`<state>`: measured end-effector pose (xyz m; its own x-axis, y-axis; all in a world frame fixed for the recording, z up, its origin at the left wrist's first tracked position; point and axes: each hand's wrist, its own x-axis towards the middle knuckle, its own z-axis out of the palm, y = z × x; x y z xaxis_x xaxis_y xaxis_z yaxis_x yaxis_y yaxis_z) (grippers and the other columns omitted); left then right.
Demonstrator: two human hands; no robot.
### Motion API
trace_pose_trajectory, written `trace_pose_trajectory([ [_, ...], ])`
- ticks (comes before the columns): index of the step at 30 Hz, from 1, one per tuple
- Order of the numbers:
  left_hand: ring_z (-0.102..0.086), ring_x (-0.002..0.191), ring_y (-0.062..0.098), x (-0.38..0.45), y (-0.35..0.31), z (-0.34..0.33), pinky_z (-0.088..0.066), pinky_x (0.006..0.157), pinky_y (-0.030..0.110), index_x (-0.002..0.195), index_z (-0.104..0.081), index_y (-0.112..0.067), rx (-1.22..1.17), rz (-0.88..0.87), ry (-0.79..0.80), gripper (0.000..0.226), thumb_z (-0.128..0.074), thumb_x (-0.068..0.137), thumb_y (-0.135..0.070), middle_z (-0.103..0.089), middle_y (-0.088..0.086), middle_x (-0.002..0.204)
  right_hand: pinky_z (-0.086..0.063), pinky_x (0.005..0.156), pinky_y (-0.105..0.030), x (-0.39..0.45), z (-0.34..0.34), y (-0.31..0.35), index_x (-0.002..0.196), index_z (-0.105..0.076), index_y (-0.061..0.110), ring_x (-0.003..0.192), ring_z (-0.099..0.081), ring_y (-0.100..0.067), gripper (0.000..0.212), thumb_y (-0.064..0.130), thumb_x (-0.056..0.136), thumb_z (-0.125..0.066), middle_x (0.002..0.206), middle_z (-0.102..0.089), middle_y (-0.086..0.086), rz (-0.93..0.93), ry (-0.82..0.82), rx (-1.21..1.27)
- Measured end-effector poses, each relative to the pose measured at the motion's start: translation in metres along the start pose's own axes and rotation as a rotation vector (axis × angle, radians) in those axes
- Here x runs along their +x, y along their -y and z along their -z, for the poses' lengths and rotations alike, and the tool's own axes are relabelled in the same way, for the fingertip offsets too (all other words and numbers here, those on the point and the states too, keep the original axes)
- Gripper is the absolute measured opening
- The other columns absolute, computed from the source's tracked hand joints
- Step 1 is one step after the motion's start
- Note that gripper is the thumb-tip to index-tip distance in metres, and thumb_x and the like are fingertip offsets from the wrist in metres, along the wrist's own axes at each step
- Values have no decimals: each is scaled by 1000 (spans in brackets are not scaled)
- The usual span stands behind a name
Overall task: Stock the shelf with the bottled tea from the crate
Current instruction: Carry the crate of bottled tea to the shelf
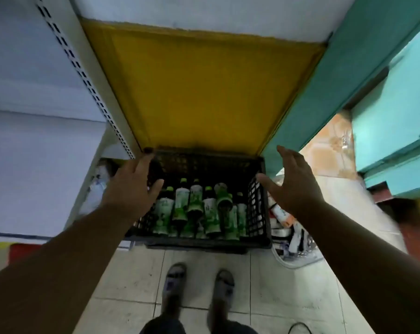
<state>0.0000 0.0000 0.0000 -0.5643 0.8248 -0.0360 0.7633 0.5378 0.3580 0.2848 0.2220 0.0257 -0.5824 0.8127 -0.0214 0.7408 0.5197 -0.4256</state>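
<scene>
A black plastic crate (258, 208) stands on the tiled floor below the front edge of a yellow shelf (199, 92). Several tea bottles (194, 203) with green caps and green-and-white labels lie inside it. My left hand (131, 186) hovers over the crate's left rim, fingers spread, holding nothing. My right hand (293, 186) floats over the crate's right side, palm turned inward, fingers apart and empty. The yellow shelf surface carries nothing.
A white perforated shelf upright (83, 75) rises at the left, a teal unit (363, 68) at the right. A bag of packaged goods (291, 239) lies on the floor right of the crate. My feet in sandals (199, 285) stand just before it.
</scene>
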Motion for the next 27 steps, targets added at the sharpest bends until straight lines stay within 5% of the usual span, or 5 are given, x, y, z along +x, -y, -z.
trace_pose_trajectory([
  [10,-46,116,57,52,124,-168,-45,91,61,156,-16,-28,145,271,178,86,-59,87,-59,-42,32,138,-46,97,-53,25,-190,-132,151,-13,45,125,-47,-45,90,63,79,-64,140,-44,-22,-299,223,-66],
  [14,-48,117,55,60,147,-207,-46,92,62,157,-8,-35,-6,339,199,97,-69,84,-51,-38,28,144,-44,84,-36,27,-232,-147,151,5,53,108,-65,-35,107,49,79,-75,131,-62,-14,-337,204,106],
  [19,-53,126,29,64,166,-207,-48,95,46,155,-9,-46,-226,303,124,101,-78,80,-45,-52,-1,145,-45,85,-29,33,-237,-155,141,0,71,98,-69,-18,114,43,71,-84,125,-59,15,-395,176,320],
  [22,-64,105,19,70,168,-205,-52,86,43,152,-8,-53,-360,342,197,109,-84,75,-38,-66,-11,120,-59,76,-34,37,-231,-156,141,-10,71,90,-73,-16,119,38,60,-91,120,-55,23,-433,208,463],
  [27,-62,86,-3,68,174,-208,-46,75,25,149,-10,-58,-486,395,185,117,-89,65,-40,-70,-22,91,-54,94,-52,36,-235,-153,143,-20,66,108,-57,4,117,30,59,-93,131,-52,23,-435,165,536],
])
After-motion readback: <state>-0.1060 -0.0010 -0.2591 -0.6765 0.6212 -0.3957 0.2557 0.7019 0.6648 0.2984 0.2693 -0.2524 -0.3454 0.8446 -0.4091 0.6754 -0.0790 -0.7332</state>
